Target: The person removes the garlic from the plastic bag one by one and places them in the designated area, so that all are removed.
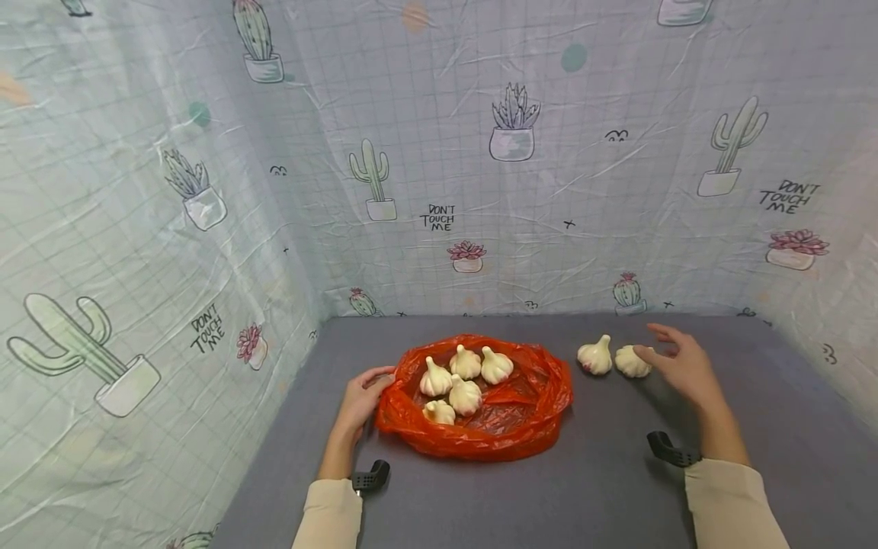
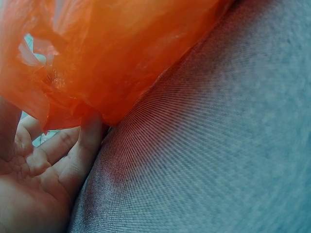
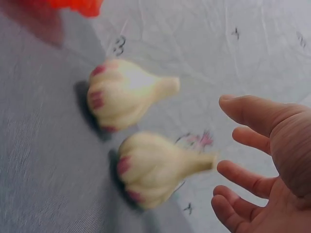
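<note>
In the head view my left hand is at the left rim of a red plastic bag, fingers touching its outer side. Up close, the palm faces the orange-looking plastic, which partly covers the fingertips. Several garlic bulbs lie inside the opened bag, mostly toward its left. My right hand hovers by two more garlic bulbs right of the bag, fingers spread and holding nothing. From the right wrist, the nearer bulb has its stem close to the fingertips; the other bulb sits beside it.
A grey cloth-covered table lies beneath everything. Behind and to the left hangs a pale curtain printed with cacti and lettering. Each wrist carries a black camera mount, one on the left and one on the right.
</note>
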Motion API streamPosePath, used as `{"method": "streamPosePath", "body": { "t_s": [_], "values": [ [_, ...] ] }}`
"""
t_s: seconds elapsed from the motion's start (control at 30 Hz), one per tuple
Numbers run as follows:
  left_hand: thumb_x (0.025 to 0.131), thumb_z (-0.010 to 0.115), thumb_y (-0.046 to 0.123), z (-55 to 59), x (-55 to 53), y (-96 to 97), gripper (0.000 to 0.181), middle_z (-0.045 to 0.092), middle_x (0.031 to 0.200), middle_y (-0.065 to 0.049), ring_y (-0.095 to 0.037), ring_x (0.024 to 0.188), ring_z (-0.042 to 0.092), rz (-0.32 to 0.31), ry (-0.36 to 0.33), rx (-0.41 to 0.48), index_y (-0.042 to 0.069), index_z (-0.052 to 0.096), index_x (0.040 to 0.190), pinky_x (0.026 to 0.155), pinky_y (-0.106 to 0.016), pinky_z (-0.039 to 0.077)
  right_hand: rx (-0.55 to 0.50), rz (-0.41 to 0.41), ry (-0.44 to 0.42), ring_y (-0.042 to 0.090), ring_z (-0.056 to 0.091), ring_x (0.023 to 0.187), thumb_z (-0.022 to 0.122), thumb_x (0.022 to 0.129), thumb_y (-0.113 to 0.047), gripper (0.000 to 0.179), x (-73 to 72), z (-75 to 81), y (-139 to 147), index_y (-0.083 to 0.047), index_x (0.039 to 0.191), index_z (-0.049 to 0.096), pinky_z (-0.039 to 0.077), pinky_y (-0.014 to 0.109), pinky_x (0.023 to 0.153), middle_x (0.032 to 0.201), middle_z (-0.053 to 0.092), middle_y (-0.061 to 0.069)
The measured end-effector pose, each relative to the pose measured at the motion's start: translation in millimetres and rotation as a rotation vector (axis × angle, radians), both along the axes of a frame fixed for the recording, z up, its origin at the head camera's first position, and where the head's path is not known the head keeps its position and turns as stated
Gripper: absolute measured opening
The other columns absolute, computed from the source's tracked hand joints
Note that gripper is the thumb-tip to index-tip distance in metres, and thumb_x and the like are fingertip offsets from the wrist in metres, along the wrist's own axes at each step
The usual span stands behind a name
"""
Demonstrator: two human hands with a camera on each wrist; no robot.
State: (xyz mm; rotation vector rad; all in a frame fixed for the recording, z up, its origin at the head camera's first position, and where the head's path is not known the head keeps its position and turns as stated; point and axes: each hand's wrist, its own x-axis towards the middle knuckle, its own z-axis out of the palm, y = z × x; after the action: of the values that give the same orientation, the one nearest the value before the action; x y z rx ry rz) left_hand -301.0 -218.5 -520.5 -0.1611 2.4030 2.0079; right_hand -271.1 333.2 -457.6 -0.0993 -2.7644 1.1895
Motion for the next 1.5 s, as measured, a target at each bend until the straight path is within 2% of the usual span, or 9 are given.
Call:
{"method": "streamPosePath", "body": {
  "t_s": [0.1,0.23,0.43,0.7,0.83,1.17,1.27,1.47,1.5],
  "values": [
    [0.097,0.07,0.029,-0.3,-0.5,0.5,0.034,0.074,0.12,-0.011,-0.014,0.094,0.07,-0.003,-0.002,-0.002,0.011,0.072,0.126,0.078,-0.027,0.056,0.024,0.021,0.057,0.063,0.042,0.128,0.058,0.102,-0.047,0.074,1.9,11.4,-8.5,-0.003,0.157,0.036,0.043,0.071,0.092,0.149,0.04,0.039],
    [0.097,0.07,0.028,-0.2,-1.3,0.5,0.033,0.074,0.119,-0.011,-0.015,0.095,0.07,0.001,-0.004,0.002,0.011,0.072,0.125,0.078,-0.027,0.056,-0.01,0.07,0.112,0.059,0.045,0.128,0.061,0.102,-0.043,0.07,4.8,24.8,-24.2,-0.005,0.156,0.038,0.043,0.07,0.095,0.148,0.043,0.035],
    [0.097,0.07,0.028,0.6,-1.4,0.1,0.03,0.074,0.118,-0.009,-0.017,0.096,0.07,0.007,-0.011,-0.001,0.014,0.073,0.124,0.08,-0.029,0.056,-0.086,0.179,0.16,0.049,0.052,0.126,0.064,0.102,-0.036,0.061,4.8,30.2,-56.2,-0.008,0.153,0.045,0.043,0.064,0.101,0.145,0.049,0.028],
    [0.098,0.069,0.027,-0.2,-0.4,0.9,0.03,0.074,0.117,-0.009,-0.017,0.095,0.07,0.0,-0.006,0.0,0.013,0.073,0.124,0.08,-0.03,0.056,-0.1,0.33,0.191,0.034,0.065,0.108,0.068,0.099,-0.029,0.052,-0.9,17.4,-102.3,-0.01,0.146,0.054,0.057,0.039,0.086,0.134,0.059,0.021],
    [0.098,0.069,0.027,-2.0,-1.2,-0.2,0.03,0.074,0.117,-0.009,-0.017,0.094,0.07,0.001,-0.008,0.004,0.014,0.073,0.124,0.08,-0.03,0.056,-0.097,0.405,0.208,0.032,0.066,0.104,0.073,0.096,-0.026,0.049,-2.4,7.2,-130.6,-0.009,0.14,0.06,0.056,0.046,0.087,0.127,0.063,0.02],
    [0.098,0.069,0.028,-0.3,-1.1,-2.0,0.03,0.074,0.119,-0.009,-0.016,0.096,0.07,0.005,-0.011,-0.005,0.014,0.073,0.124,0.081,-0.029,0.056,-0.037,0.507,0.208,0.034,0.062,0.117,0.078,0.092,-0.025,0.046,0.9,-14.4,-186.6,-0.011,0.133,0.065,0.05,0.056,0.099,0.127,0.065,0.013],
    [0.098,0.069,0.028,0.4,-1.0,-2.0,0.03,0.074,0.119,-0.01,-0.017,0.097,0.07,0.006,-0.019,-0.001,0.014,0.073,0.125,0.081,-0.029,0.056,-0.038,0.515,0.196,0.036,0.06,0.118,0.078,0.091,-0.024,0.048,2.1,-18.2,-195.3,-0.01,0.135,0.063,0.049,0.058,0.101,0.127,0.063,0.014],
    [0.098,0.069,0.027,1.8,-0.2,-1.4,0.033,0.073,0.12,-0.011,-0.015,0.094,0.069,-0.004,-0.017,0.002,0.011,0.071,0.127,0.079,-0.028,0.056,-0.058,0.435,0.213,0.037,0.056,0.116,0.078,0.09,-0.019,0.053,0.1,-20.9,-203.6,-0.006,0.138,0.06,0.048,0.058,0.098,0.131,0.059,0.018],
    [0.099,0.068,0.027,6.2,1.8,-0.5,0.034,0.073,0.121,-0.012,-0.014,0.094,0.069,-0.008,-0.022,-0.001,0.009,0.07,0.128,0.079,-0.028,0.056,-0.059,0.425,0.214,0.036,0.056,0.116,0.078,0.09,-0.019,0.053,-1.3,-21.2,-204.4,-0.006,0.139,0.06,0.048,0.057,0.098,0.132,0.059,0.018]
  ]
}}
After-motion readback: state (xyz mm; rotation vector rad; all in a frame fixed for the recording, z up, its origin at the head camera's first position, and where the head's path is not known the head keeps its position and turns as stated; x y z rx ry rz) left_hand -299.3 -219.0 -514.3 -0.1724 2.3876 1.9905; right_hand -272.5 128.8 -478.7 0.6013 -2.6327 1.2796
